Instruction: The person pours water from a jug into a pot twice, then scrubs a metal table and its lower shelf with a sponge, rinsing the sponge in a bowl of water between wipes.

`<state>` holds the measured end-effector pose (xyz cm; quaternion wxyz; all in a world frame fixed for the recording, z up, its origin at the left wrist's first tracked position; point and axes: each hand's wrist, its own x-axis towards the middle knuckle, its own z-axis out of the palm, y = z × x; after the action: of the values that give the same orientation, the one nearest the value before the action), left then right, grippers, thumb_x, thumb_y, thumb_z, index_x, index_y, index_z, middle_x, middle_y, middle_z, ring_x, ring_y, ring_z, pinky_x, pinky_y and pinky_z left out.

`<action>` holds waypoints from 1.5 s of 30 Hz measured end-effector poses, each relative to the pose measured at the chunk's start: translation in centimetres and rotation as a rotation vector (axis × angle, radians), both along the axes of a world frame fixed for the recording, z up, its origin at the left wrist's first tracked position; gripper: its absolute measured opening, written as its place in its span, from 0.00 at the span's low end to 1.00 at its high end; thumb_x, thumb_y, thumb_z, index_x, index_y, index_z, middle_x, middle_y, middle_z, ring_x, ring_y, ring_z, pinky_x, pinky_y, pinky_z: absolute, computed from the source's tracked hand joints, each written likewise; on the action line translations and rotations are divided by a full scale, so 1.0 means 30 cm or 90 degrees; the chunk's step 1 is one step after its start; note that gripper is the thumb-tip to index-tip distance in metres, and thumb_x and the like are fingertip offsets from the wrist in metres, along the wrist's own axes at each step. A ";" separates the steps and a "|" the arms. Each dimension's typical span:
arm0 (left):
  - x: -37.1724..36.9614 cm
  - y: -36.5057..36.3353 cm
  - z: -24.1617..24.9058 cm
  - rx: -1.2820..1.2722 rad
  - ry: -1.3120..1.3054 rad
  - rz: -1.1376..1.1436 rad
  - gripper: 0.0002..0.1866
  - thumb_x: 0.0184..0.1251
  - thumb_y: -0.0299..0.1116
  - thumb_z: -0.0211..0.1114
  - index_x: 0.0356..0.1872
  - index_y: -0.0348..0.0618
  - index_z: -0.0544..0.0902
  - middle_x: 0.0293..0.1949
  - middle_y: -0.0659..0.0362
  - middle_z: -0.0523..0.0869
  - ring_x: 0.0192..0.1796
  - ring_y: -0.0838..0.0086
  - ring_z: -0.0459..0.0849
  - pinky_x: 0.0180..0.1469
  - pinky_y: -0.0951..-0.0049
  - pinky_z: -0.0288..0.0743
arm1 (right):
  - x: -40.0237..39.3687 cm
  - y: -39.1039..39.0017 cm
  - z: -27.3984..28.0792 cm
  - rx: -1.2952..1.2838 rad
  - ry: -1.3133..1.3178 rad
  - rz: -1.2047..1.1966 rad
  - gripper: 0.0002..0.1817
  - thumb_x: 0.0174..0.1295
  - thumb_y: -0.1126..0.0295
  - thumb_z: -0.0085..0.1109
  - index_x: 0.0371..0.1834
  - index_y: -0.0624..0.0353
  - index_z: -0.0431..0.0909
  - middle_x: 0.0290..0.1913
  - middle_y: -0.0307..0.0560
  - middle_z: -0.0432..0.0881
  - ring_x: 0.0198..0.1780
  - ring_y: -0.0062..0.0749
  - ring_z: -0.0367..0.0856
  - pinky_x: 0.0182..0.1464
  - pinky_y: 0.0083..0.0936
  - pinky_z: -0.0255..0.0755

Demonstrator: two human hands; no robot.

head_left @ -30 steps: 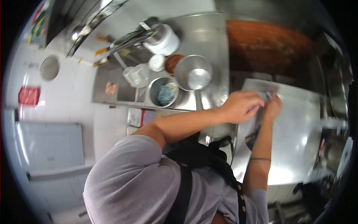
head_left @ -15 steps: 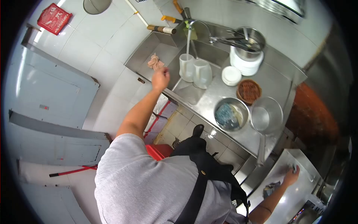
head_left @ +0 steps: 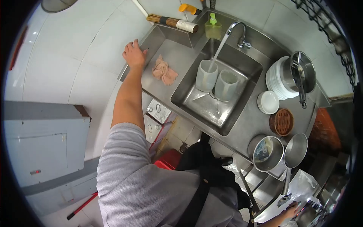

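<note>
Resting flat, left hand (head_left: 134, 55) touches counter (head_left: 177, 53) beside pink rag (head_left: 163, 72).

A pink rag (head_left: 164, 72) lies on the grey steel table (head_left: 245, 125). White plates (head_left: 275, 81), a green soap bottle (head_left: 213, 28), a brown basket (head_left: 281, 122), a grey sleeve (head_left: 128, 166) and a black apron (head_left: 204, 170).

Left hand (head_left: 134, 54) outstretched, fingers spread (palm down), right hand (head_left: 292, 210) low

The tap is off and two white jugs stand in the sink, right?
Not quite. The tap is running: the head view shows water streaming into one of the two white jugs standing in the sink.
</note>
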<state>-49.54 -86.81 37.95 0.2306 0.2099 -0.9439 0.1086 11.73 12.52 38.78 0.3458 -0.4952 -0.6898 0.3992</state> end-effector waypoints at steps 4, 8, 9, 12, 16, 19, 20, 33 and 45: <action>-0.067 -0.007 -0.016 -0.027 -0.056 -0.030 0.41 0.57 0.49 0.80 0.73 0.60 0.72 0.66 0.59 0.77 0.71 0.63 0.71 0.68 0.50 0.64 | 0.007 0.002 0.004 -0.039 0.005 -0.090 0.09 0.71 0.72 0.57 0.31 0.59 0.81 0.20 0.37 0.75 0.18 0.18 0.65 0.21 0.20 0.53; -0.108 -0.008 -0.025 -0.006 -0.111 0.018 0.40 0.57 0.50 0.79 0.71 0.60 0.72 0.65 0.60 0.77 0.70 0.63 0.72 0.66 0.51 0.65 | 0.030 0.029 0.009 -0.083 -0.006 0.033 0.09 0.71 0.72 0.57 0.32 0.60 0.81 0.20 0.39 0.76 0.18 0.18 0.65 0.21 0.20 0.53; -0.110 -0.012 -0.029 0.008 -0.109 0.013 0.38 0.57 0.48 0.79 0.69 0.60 0.73 0.63 0.60 0.78 0.69 0.63 0.72 0.66 0.52 0.65 | 0.023 0.022 0.000 -0.031 -0.003 -0.001 0.08 0.71 0.73 0.58 0.32 0.60 0.80 0.20 0.39 0.76 0.18 0.18 0.65 0.21 0.20 0.54; -0.110 -0.033 -0.044 0.028 -0.079 -0.012 0.35 0.57 0.44 0.78 0.67 0.59 0.75 0.61 0.59 0.79 0.67 0.62 0.74 0.64 0.54 0.67 | -0.113 -0.161 0.054 0.017 0.024 -0.067 0.07 0.70 0.75 0.59 0.32 0.62 0.80 0.20 0.40 0.76 0.18 0.19 0.66 0.21 0.20 0.56; -0.041 -0.016 -0.029 0.051 0.109 -0.137 0.23 0.57 0.40 0.75 0.55 0.54 0.83 0.57 0.56 0.81 0.62 0.58 0.78 0.60 0.54 0.72 | -0.079 -0.170 0.020 0.011 0.073 -0.109 0.06 0.69 0.75 0.60 0.34 0.65 0.81 0.20 0.43 0.77 0.19 0.22 0.68 0.21 0.22 0.59; 0.116 0.169 -0.005 0.125 0.174 -0.375 0.14 0.57 0.39 0.74 0.43 0.50 0.86 0.52 0.54 0.84 0.57 0.55 0.80 0.57 0.53 0.74 | -0.135 -0.280 0.025 0.058 0.069 -0.209 0.17 0.74 0.69 0.53 0.42 0.77 0.84 0.27 0.52 0.83 0.24 0.34 0.77 0.25 0.26 0.69; 0.191 0.255 -0.032 0.215 0.131 -0.475 0.10 0.57 0.38 0.74 0.39 0.49 0.86 0.49 0.54 0.85 0.55 0.55 0.81 0.57 0.52 0.75 | -0.061 -0.235 0.002 0.023 0.090 -0.141 0.24 0.78 0.64 0.47 0.48 0.81 0.83 0.33 0.56 0.85 0.29 0.39 0.81 0.32 0.27 0.74; 0.459 0.378 -0.265 0.377 -0.172 -0.461 0.06 0.62 0.32 0.72 0.38 0.44 0.90 0.40 0.52 0.89 0.48 0.54 0.86 0.53 0.57 0.78 | -0.009 -0.255 0.024 0.005 0.171 -0.201 0.11 0.68 0.72 0.68 0.50 0.59 0.80 0.35 0.47 0.88 0.30 0.29 0.85 0.29 0.23 0.76; 0.467 0.581 -0.110 0.506 0.013 -0.458 0.11 0.67 0.30 0.71 0.49 0.41 0.89 0.41 0.56 0.89 0.41 0.69 0.87 0.45 0.69 0.80 | 0.144 -0.106 -0.013 -0.149 0.267 -0.179 0.18 0.69 0.68 0.66 0.58 0.63 0.80 0.54 0.51 0.86 0.52 0.43 0.87 0.57 0.38 0.83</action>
<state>-35.53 -69.39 34.64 0.1653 -0.0549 -0.9223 -0.3449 16.05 9.33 38.40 0.4735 -0.5290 -0.4769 0.5181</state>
